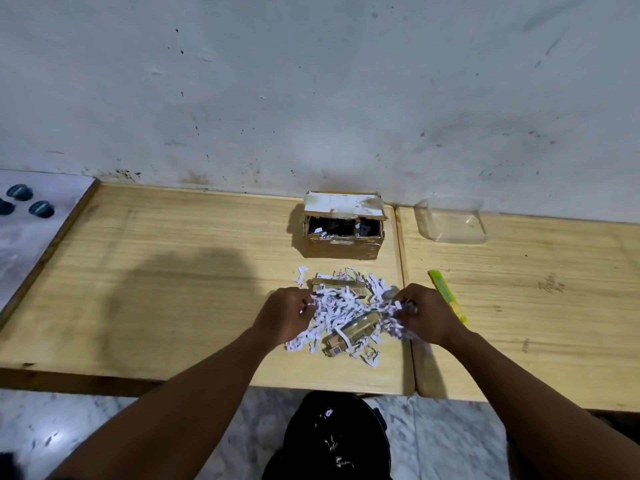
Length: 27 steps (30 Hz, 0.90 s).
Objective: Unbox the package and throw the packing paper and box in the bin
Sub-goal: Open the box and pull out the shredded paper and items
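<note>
Hands: our left hand [289, 315] and right hand [424, 315] close on the heap of white shredded packing paper [341, 315], one each side.
Bin: the black bin [334, 441] stands below, toward us.
Box: the open brown cardboard box [343, 225] waits behind, by the wall.

Dim, soft indoor light. Broad blurred shadow on desk [194, 282] left of box [343, 225]. Mild wide-angle bowing at edges. Slightly soft focus throughout.

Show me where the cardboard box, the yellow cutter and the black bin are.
cardboard box [343, 247]: head view, on its front wall.
yellow cutter [441, 287]: head view, on the upper part of its body.
black bin [332, 441]: head view, on the dark inside, below the table edge.
</note>
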### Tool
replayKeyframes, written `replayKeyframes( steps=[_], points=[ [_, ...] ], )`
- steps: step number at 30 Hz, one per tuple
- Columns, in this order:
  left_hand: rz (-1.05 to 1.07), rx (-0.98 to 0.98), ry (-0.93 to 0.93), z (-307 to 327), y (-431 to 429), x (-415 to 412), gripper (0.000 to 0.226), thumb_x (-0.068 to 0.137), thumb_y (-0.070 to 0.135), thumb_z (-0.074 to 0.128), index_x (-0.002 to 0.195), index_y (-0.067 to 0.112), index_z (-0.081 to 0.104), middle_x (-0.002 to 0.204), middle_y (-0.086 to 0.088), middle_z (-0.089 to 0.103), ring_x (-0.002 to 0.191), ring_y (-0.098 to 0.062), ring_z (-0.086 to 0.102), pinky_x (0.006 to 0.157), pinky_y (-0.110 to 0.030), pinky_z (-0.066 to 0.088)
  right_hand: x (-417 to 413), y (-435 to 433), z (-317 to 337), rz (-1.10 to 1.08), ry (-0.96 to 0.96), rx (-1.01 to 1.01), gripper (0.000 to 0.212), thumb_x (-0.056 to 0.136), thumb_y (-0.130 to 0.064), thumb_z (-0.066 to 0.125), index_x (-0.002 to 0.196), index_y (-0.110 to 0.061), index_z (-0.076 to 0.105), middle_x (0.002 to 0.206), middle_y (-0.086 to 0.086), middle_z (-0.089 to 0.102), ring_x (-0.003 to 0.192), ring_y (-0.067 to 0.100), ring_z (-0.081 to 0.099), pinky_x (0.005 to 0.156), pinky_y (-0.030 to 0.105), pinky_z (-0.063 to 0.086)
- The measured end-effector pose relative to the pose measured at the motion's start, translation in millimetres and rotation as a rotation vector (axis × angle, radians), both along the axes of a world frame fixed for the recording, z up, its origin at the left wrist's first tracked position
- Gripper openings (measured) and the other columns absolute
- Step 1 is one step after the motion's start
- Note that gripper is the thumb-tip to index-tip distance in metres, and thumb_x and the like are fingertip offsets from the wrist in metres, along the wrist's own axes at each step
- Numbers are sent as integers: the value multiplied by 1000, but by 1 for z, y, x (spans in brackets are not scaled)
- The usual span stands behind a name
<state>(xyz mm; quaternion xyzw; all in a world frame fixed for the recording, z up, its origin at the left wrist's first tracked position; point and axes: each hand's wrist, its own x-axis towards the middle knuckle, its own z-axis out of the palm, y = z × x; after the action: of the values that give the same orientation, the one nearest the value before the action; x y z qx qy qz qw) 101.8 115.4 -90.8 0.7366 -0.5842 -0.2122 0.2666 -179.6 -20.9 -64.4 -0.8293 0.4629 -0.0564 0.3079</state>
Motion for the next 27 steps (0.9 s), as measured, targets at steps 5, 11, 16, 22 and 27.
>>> replayKeyframes(
  steps=[5,11,16,22,27],
  points=[
    [136,-21,-207,3,2,2,30,66,20,66,96,19,69,94,1,68,87,-25,62,74,-38,50,8,-3,10,-5,103,-142,39,66,-38,67,102,-24,73,104,0,67,97,23,63,86,41,50],
    [-403,-108,-440,11,-7,-34,51,76,26,48,126,26,59,123,2,59,113,-21,50,91,-38,32,47,26,16,347,-11,-177,35,70,-25,49,93,-21,76,98,1,67,90,24,61,75,32,51],
    [-569,-20,-618,0,-7,-23,42,76,28,67,118,33,67,125,7,61,115,-20,50,87,-39,34,46,27,7,430,143,-53,64,76,-37,25,115,-19,73,123,1,65,118,20,57,94,36,49],
    [-450,-110,-590,-7,8,19,33,74,22,66,105,29,71,108,4,67,99,-22,60,75,-37,39,18,15,6,287,270,-102,63,81,-44,21,118,-29,70,118,-4,63,115,18,55,90,36,41],
    [-180,-132,-502,-3,14,23,30,88,30,51,113,31,68,113,7,65,112,-19,57,90,-41,34,14,9,4,180,401,-192,42,82,-44,37,103,-28,70,112,-6,62,115,18,52,101,48,28]
  ],
)
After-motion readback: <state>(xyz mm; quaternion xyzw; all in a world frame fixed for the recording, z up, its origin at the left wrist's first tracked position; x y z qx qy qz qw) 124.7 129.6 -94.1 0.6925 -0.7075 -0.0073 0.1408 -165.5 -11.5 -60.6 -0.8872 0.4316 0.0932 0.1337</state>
